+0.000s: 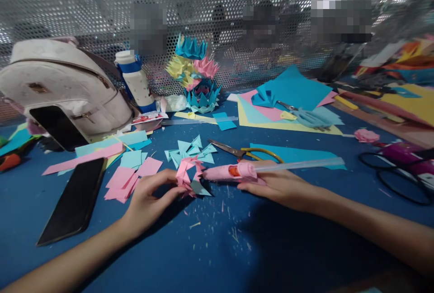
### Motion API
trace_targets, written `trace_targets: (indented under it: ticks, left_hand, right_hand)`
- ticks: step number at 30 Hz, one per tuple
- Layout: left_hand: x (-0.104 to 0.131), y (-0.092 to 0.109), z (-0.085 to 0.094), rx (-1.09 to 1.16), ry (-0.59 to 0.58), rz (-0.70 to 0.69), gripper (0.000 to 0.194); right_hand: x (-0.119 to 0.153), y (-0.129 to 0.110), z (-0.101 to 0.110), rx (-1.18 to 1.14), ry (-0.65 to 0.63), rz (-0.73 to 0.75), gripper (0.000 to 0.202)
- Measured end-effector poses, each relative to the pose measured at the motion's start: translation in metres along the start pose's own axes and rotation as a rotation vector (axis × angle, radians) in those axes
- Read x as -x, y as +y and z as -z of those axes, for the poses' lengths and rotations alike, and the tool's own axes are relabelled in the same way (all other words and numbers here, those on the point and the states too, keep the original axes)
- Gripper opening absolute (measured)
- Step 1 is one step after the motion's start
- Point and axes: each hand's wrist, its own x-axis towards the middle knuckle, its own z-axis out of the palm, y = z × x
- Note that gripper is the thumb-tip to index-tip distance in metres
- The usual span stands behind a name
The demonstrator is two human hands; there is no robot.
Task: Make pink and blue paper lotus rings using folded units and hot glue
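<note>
Above the blue desk point(203, 261), my left hand point(149, 200) pinches a pink folded-paper ring point(183, 173) between thumb and fingers; my right hand point(276, 188) closes around a pink hot-glue gun point(219, 173), nozzle just beside the ring. Behind lie pale-blue folded triangles point(185, 147) and yellow-handled scissors point(233, 150).

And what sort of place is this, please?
Probably a craft workspace: the right hand holds what looks like a glue gun, with yellow-handled scissors and folded-paper decorations on the blue table.
</note>
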Motion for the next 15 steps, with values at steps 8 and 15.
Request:
trace_targets:
  ticks: [8, 15]
  left_hand:
    - [-0.0005, -0.0002, 0.0002, -0.007, -0.007, -0.025, 0.011]
    - [-0.0007, -0.0006, -0.0005, 0.006, -0.004, -0.013, 0.010]
  right_hand:
    - [0.0029, 0.0010, -0.0010, 0.070, 0.109, 0.067, 0.047]
    - [-0.0002, -0.0083, 0.0020, 0.060, 0.091, 0.093, 0.040]
